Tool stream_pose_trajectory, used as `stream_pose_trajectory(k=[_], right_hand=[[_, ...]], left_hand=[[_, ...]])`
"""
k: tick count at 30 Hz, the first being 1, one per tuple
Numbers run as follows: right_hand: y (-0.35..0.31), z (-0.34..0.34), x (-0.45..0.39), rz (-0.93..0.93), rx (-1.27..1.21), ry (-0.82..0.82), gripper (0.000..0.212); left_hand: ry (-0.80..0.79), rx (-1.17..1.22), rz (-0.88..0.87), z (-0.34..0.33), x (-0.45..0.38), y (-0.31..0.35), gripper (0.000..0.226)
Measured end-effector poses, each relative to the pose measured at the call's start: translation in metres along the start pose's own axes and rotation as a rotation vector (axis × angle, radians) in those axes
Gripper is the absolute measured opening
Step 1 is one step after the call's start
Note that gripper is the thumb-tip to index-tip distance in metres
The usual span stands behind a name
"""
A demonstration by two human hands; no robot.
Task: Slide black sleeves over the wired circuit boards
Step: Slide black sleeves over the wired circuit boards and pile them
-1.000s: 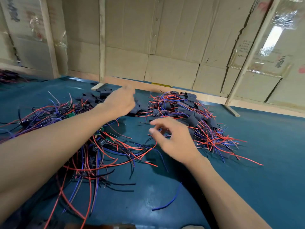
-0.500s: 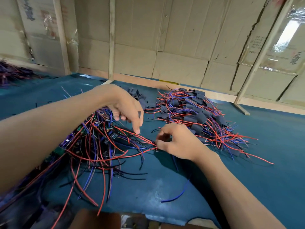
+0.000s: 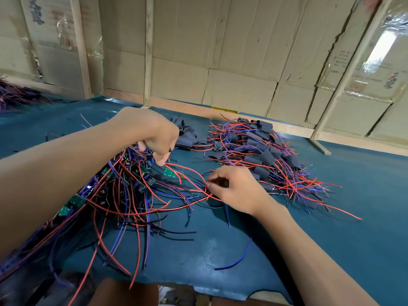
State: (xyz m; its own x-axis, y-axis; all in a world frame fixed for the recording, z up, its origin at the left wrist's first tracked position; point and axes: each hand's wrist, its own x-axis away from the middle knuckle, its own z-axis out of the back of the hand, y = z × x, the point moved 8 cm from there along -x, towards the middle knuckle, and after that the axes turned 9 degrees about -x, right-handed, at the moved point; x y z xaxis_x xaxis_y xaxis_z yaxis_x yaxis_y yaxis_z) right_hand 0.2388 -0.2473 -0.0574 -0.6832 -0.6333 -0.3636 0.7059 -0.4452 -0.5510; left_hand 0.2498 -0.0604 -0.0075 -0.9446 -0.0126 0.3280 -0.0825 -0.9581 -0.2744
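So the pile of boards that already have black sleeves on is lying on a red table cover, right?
Not quite. The pile of wired circuit boards wearing black sleeves does lie on a table cover, but the cover is dark teal blue, not red. Only some of the wires are red. The head view shows it.

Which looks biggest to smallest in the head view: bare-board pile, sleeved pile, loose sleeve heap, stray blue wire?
1. bare-board pile, though nearness to the camera inflates it
2. sleeved pile
3. loose sleeve heap, partly hidden by the left hand
4. stray blue wire
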Motion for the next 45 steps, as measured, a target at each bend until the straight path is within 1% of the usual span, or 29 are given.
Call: stream_pose_trajectory(k=[2,4,6,7,9,10,11,13,15,16,18,20,22,23,25,27,28,30,32,34,36,37,39,41,43,45], right_hand=[[-0.003,0.003,0.000,0.029,-0.010,0.053,0.012],[-0.006,0.011,0.000,0.049,-0.048,0.151,0.016],[-0.008,0.020,0.001,0.064,-0.117,0.266,0.012],[-0.009,0.023,0.002,0.065,-0.152,0.307,0.015],[-0.008,0.026,0.004,0.029,-0.230,0.353,0.029],[-0.007,0.027,0.005,0.002,-0.290,0.370,0.031],[-0.005,0.028,0.005,-0.019,-0.370,0.385,0.025],[-0.002,0.030,0.006,-0.030,-0.438,0.425,0.009],[0.005,0.034,0.006,-0.057,-0.449,0.476,0.015],[0.010,0.036,0.005,-0.081,-0.487,0.498,0.016],[0.017,0.043,0.005,-0.120,-0.575,0.538,0.017],[0.023,0.048,0.005,-0.150,-0.695,0.576,0.018],[0.027,0.048,0.004,-0.175,-0.869,0.594,0.020],[0.028,0.047,0.004,-0.181,-0.957,0.592,0.020],[0.030,0.045,0.003,-0.186,-1.109,0.593,0.016],[0.032,0.046,0.004,-0.187,-1.224,0.607,0.014],[0.033,0.046,0.004,-0.185,-1.265,0.611,0.014],[0.034,0.047,0.005,-0.184,-1.315,0.622,0.013],[0.035,0.047,0.005,-0.186,-1.359,0.630,0.012],[0.037,0.049,0.005,-0.180,-1.404,0.650,0.013],[0.044,0.057,0.008,-0.194,-1.361,0.761,0.016],[0.049,0.064,0.013,-0.209,-1.273,0.855,0.018],[0.051,0.077,0.026,-0.229,-0.971,1.038,0.020],[0.038,0.085,0.037,-0.179,-0.653,1.134,0.017],[0.020,0.084,0.039,-0.066,-0.500,1.114,0.014],[0.006,0.078,0.033,0.023,-0.467,1.016,0.011]], left_hand=[[0.076,0.004,-0.071,0.011,0.002,0.004,0.017],[0.175,0.058,-0.134,0.021,0.004,0.007,0.012],[0.283,0.132,-0.181,0.030,0.007,0.011,0.008],[0.329,0.181,-0.204,0.034,0.008,0.014,0.005],[0.394,0.304,-0.254,0.039,0.009,0.020,0.001],[0.417,0.369,-0.280,0.041,0.010,0.023,0.002],[0.431,0.430,-0.309,0.042,0.011,0.026,0.003],[0.387,0.581,-0.373,0.040,0.011,0.032,0.007],[0.268,0.726,-0.414,0.033,0.012,0.034,0.002],[0.214,0.751,-0.432,0.028,0.011,0.035,0.009],[0.150,0.735,-0.429,0.019,0.009,0.032,0.018],[0.140,0.708,-0.414,0.013,0.009,0.029,0.013],[0.142,0.711,-0.406,0.009,0.010,0.030,0.007],[0.136,0.700,-0.405,0.007,0.011,0.033,0.011],[0.103,0.652,-0.391,0.001,0.009,0.041,0.027],[0.076,0.561,-0.382,-0.005,0.007,0.049,0.038],[0.083,0.494,-0.374,-0.006,0.005,0.052,0.037],[0.153,0.355,-0.339,-0.004,0.001,0.054,0.024],[0.224,0.289,-0.296,0.001,-0.002,0.050,0.016],[0.244,0.273,-0.269,0.004,-0.003,0.046,0.015],[0.253,0.370,-0.262,0.008,-0.002,0.041,0.015],[0.259,0.480,-0.261,0.012,-0.002,0.039,0.014],[0.296,0.727,-0.262,0.020,-0.001,0.034,0.008],[0.320,0.926,-0.269,0.028,-0.001,0.030,0.006],[0.327,1.112,-0.293,0.036,0.000,0.030,0.007],[0.317,1.267,-0.323,0.043,0.001,0.034,0.014]])
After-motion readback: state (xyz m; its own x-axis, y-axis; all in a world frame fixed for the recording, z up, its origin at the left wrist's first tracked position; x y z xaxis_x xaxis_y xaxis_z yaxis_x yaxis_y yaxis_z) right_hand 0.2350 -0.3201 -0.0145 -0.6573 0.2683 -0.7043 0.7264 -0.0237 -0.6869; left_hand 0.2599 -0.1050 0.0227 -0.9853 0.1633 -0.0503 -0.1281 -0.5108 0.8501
